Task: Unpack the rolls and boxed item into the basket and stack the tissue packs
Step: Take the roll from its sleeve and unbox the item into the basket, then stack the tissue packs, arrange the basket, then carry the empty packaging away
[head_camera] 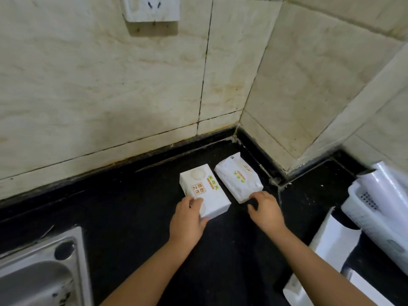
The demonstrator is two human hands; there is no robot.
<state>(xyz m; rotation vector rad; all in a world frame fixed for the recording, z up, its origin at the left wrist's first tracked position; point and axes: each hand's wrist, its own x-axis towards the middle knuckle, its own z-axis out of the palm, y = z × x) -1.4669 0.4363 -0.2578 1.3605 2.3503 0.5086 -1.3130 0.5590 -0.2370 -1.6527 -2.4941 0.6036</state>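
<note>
Left hand point(187, 219) gripping near tissue pack point(204, 191); right hand point(266, 212) fingertips curled touching far tissue pack point(238, 177).

Black countertop point(132, 217), two tissue packs point(204, 191) point(238, 176) side by side, white basket point(375, 217), paper bag point(326, 250)

Black surface point(136, 208) in a tiled corner, two white tissue packs point(205, 191) side by side, left hand point(187, 221) gripping the nearer pack's end, right hand point(267, 212) touching the farther pack point(238, 177), white basket point(375, 213) at right, steel sink point(42, 272) lower left.
</note>
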